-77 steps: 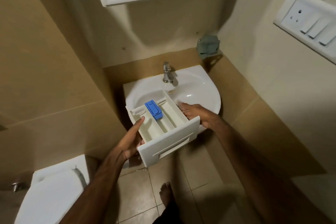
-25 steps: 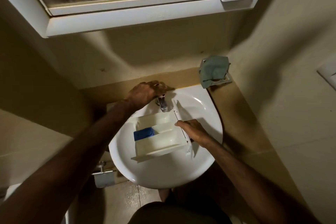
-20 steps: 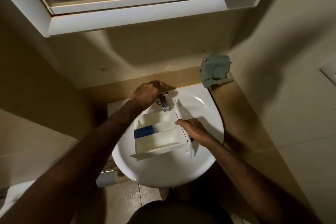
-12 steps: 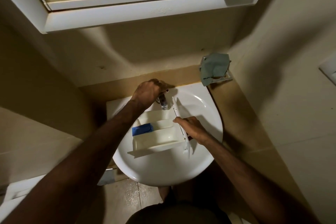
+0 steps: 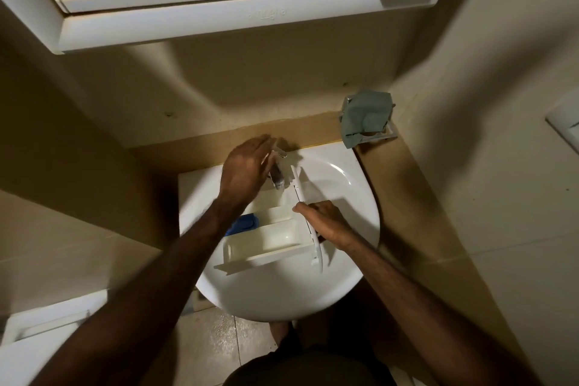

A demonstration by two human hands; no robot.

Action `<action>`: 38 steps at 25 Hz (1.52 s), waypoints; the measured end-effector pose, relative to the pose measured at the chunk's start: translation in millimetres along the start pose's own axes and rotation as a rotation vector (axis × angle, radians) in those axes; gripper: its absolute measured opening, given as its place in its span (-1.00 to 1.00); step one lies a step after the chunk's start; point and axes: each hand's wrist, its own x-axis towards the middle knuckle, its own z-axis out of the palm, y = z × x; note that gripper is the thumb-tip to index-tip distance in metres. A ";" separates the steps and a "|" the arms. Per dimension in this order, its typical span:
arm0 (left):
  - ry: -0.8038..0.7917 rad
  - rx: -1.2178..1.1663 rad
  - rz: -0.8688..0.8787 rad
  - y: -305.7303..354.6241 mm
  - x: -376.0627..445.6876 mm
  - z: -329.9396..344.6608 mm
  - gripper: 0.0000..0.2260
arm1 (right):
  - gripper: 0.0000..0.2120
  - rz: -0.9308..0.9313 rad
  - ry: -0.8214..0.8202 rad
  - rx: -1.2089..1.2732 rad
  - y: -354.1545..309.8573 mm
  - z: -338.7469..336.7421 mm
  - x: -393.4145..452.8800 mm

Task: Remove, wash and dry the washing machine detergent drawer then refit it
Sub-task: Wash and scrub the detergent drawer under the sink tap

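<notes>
The white detergent drawer (image 5: 269, 236) lies in the white basin (image 5: 282, 291), its front panel turned to the right and a blue insert (image 5: 246, 223) at its left end. My right hand (image 5: 326, 224) grips the drawer at the front panel. My left hand (image 5: 247, 171) hovers beside the chrome tap (image 5: 277, 174), fingers spread and slightly blurred, just off the handle. The tap's spout hangs over the drawer's far compartment. I cannot make out any running water.
A green cloth (image 5: 365, 117) sits on a soap holder at the wall corner, right of the basin. A white mirror cabinet (image 5: 219, 22) overhangs above. A white toilet cistern (image 5: 47, 332) stands at lower left. My bare foot (image 5: 280, 330) stands on the tiled floor below the basin.
Three seconds ago I carried the drawer in both hands above the basin. Since then it lies in the basin, and my left hand has opened and lifted off the tap handle.
</notes>
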 end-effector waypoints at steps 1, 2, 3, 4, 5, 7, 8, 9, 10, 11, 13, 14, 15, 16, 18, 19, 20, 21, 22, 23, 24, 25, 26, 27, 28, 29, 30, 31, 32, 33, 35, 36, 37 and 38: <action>0.066 -0.069 -0.191 6.6 -20.6 3.6 -0.80 | -0.61 -0.001 0.003 -0.009 1.6 0.7 0.4; 0.048 -0.092 -0.346 13.3 -42.8 10.2 -0.79 | -0.61 0.000 0.011 -0.015 3.5 2.3 0.6; -0.045 -0.077 -0.428 18.5 -63.4 19.2 -0.75 | -0.62 0.002 0.026 -0.021 4.8 4.6 0.8; -0.184 -0.032 -0.402 22.2 -80.9 28.6 -0.69 | -0.62 0.004 0.048 -0.029 6.1 6.9 1.1; -0.294 -0.003 -0.319 22.0 -93.2 38.2 -0.60 | -0.60 0.004 0.068 -0.034 7.2 9.5 1.3; -0.393 -0.020 -0.240 11.2 -97.5 47.6 -0.51 | -0.56 -0.005 0.085 -0.052 9.5 13.8 2.7; -0.409 -0.077 -0.266 7.1 -94.8 47.5 -0.55 | -0.55 -0.009 0.087 -0.068 10.4 15.0 2.6; -0.431 -0.121 -0.279 4.4 -93.4 48.1 -0.61 | -0.55 -0.012 0.088 -0.081 10.4 15.3 1.9; -0.469 -0.140 -0.259 3.8 -92.2 49.2 -0.66 | -0.56 -0.015 0.090 -0.087 9.8 14.9 0.9; -0.515 -0.146 -0.227 1.3 -91.4 50.6 -0.68 | -0.56 -0.016 0.092 -0.092 9.5 14.6 0.3; -0.595 -0.178 -0.198 -4.2 -85.9 54.8 -0.70 | -0.57 -0.022 0.094 -0.119 10.6 14.5 -0.4; -0.624 -0.241 -0.201 -5.9 -81.8 56.9 -0.69 | -0.58 -0.026 0.095 -0.134 12.6 14.9 -0.6; -0.645 -0.324 -0.199 -6.3 -79.2 59.0 -0.68 | -0.60 -0.033 0.098 -0.139 14.9 15.8 -1.8; -0.646 -0.375 -0.181 -5.5 -77.9 59.5 -0.66 | -0.62 -0.040 0.103 -0.133 17.5 17.1 -3.6; -0.546 -0.329 -0.109 -2.2 -80.0 59.8 -0.65 | -0.67 -0.057 0.121 -0.098 23.1 20.7 -7.4; -0.474 -0.263 -0.078 -2.1 -82.7 62.8 -0.66 | -0.70 -0.064 0.132 -0.083 25.1 22.2 -9.1; -0.431 -0.208 -0.064 -1.8 -85.0 64.5 -0.67 | -0.73 -0.069 0.143 -0.076 26.7 23.1 -10.1; -0.425 -0.170 -0.066 -1.5 -86.6 65.6 -0.70 | -0.73 -0.071 0.157 -0.075 28.5 23.5 -10.4; -0.443 -0.145 -0.079 -0.3 -86.1 65.7 -0.72 | -0.73 -0.075 0.170 -0.077 29.9 23.1 -10.3; -0.451 -0.137 -0.082 0.3 -84.8 66.4 -0.74 | -0.71 -0.079 0.180 -0.080 31.0 22.8 -9.1; -0.449 -0.139 -0.088 1.5 -82.7 66.2 -0.76 | -0.71 -0.081 0.187 -0.076 31.8 22.8 -8.2; -0.418 -0.145 -0.102 2.2 -80.9 65.2 -0.80 | -0.73 -0.082 0.190 -0.064 32.0 22.9 -7.3; -0.382 -0.145 -0.126 2.1 -79.4 63.5 -0.82 | -0.75 -0.081 0.190 -0.048 32.3 23.8 -6.8; -0.341 -0.129 -0.146 0.2 -79.7 62.8 -0.82 | -0.77 -0.081 0.190 -0.036 33.4 25.6 -6.8; -0.309 -0.085 -0.145 -2.3 -81.0 62.3 -0.79 | -0.78 -0.084 0.194 -0.032 34.5 27.9 -7.8; -0.299 -0.039 -0.125 -4.6 -83.4 62.4 -0.74 | -0.78 -0.089 0.204 -0.031 35.5 30.6 -9.4; -0.317 -0.017 -0.092 -6.8 -85.7 63.1 -0.67 | -0.76 -0.094 0.211 -0.027 37.2 33.6 -10.3; -0.346 -0.037 -0.060 -8.9 -87.7 65.1 -0.63 | -0.72 -0.105 0.218 -0.022 38.3 36.2 -11.0; -0.375 -0.081 -0.049 -7.1 -88.6 65.7 -0.64 | -0.69 -0.110 0.226 -0.019 39.0 38.3 -11.7; -0.393 -0.123 -0.050 -3.0 -88.8 66.2 -0.67 | -0.67 -0.112 0.236 -0.025 39.7 39.8 -12.1; -0.404 -0.154 -0.076 5.0 -85.7 69.8 -0.71 | -0.71 -0.109 0.254 -0.049 38.4 39.1 -12.0; -0.399 -0.156 -0.110 8.8 -83.9 70.4 -0.74 | -0.76 -0.107 0.255 -0.056 38.3 37.8 -11.6; -0.390 -0.154 -0.152 11.9 -82.3 69.8 -0.77 | -0.80 -0.110 0.248 -0.065 37.5 35.9 -11.6; -0.383 -0.148 -0.190 13.3 -81.0 68.6 -0.80 | -0.80 -0.111 0.233 -0.079 35.4 33.6 -12.6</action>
